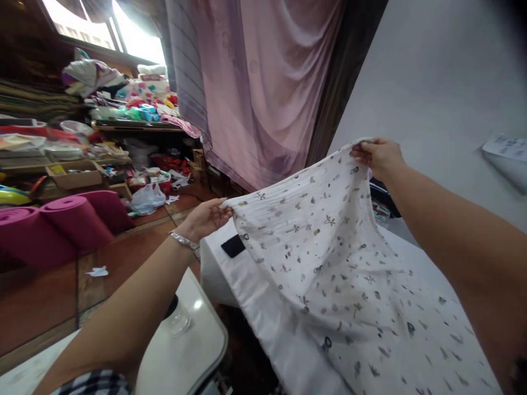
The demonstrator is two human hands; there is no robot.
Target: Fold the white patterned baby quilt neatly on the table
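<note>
The left hand (211, 216) pinches one corner of the cloth (317, 236), the right hand (382, 157) another, its top edge stretched between them; the rest (white, scattered with small prints) lies draped over a white surface (256, 302).

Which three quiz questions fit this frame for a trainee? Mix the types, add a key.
1. True or false: the left hand and the right hand both grip the printed cloth.
2. What is worn on the left forearm, near the hand? A) a glove; B) a silvery bracelet; C) a black wristwatch.
3. Fill in: the rolled mats at the picture's left are ____ in colour.

Key: 1. True. 2. B. 3. Pink.
</note>
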